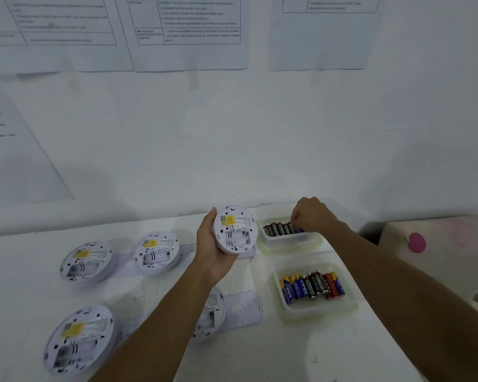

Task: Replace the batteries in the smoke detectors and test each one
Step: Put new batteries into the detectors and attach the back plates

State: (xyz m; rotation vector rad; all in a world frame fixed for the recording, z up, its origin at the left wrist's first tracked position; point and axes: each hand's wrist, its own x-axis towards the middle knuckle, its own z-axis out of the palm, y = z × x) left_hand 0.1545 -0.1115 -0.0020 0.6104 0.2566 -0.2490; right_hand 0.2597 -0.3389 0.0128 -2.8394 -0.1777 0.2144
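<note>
My left hand [211, 252] grips a round white smoke detector [235, 229] above the table, its back toward me with a yellow label and an empty battery bay. My right hand [312, 215] reaches into the far plastic tub [289, 239] and pinches one of the black batteries [278, 228] lined up in it. A nearer tub [315, 307] holds several blue, black and red batteries [311, 285]. Three more detectors lie back-up on the table: one far left [86, 261], one beside it [156, 252] and one at the near left [79, 336].
A fourth detector [209, 312] lies half hidden under my left forearm, next to a white mounting plate [243, 307]. The white table [20, 285] meets a white wall with printed sheets [188, 31]. A cloth with a pink spot [417, 242] lies at the right.
</note>
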